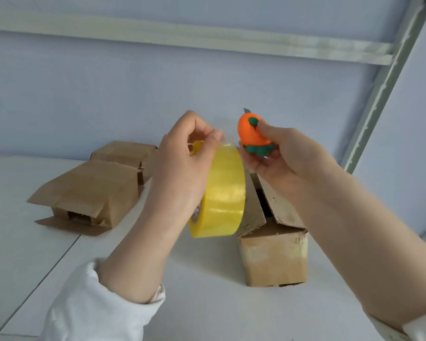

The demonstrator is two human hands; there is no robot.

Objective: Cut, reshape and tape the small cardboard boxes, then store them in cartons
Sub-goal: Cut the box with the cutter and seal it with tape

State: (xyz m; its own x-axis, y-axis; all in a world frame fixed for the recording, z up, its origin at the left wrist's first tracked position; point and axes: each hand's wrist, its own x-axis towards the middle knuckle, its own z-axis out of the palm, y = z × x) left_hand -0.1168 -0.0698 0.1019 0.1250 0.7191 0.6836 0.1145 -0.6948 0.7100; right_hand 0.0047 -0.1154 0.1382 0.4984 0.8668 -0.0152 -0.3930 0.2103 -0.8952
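White tabletop (207, 303) holds the open small box (273, 257) at 5 o'clock from the tape roll (221, 193). Left hand (182, 168) holds the roll, pinching what seems its clear end; right hand (280, 153) clasps the orange cutter (252, 130). Best: keep the strip taut, slice close to the roll.

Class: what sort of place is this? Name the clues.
Probably a plain packing workstation: small cardboard boxes lie on a white table, the left hand holds a yellow tape roll, the right hand an orange cutter.
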